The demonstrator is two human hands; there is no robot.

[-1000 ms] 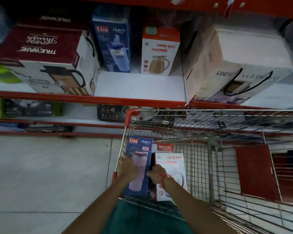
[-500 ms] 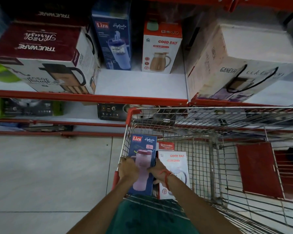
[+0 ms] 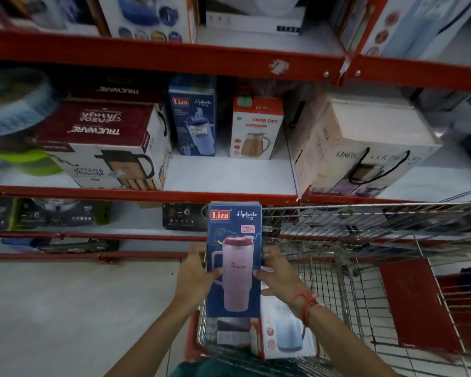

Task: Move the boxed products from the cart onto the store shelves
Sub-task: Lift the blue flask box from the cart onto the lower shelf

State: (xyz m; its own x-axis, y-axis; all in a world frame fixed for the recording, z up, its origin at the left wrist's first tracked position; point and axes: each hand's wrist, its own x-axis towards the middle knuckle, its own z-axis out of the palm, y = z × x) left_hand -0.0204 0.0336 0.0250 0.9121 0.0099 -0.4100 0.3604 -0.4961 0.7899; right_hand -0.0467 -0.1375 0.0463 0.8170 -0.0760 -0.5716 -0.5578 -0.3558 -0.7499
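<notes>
Boxed products remain in the wire cart (image 3: 337, 268) nearest the camera: a white box with a blue jug picture (image 3: 286, 336) lies at its near corner, beside a smaller box whose print is too blurred to read. Above them, the blue Liza box (image 3: 234, 257) is held upright, clear of the cart, with the left hand (image 3: 195, 273) pressed on its left edge and the right hand (image 3: 279, 276) on its right, fingers wrapped round the sides. Beyond, the red-edged shelf (image 3: 229, 195) carries a Trueware box (image 3: 104, 142), a matching Liza carton (image 3: 192, 115), a Good Day box (image 3: 256, 129) and a large pale box (image 3: 365, 148), with bare white shelf in front of the two middle ones.
</notes>
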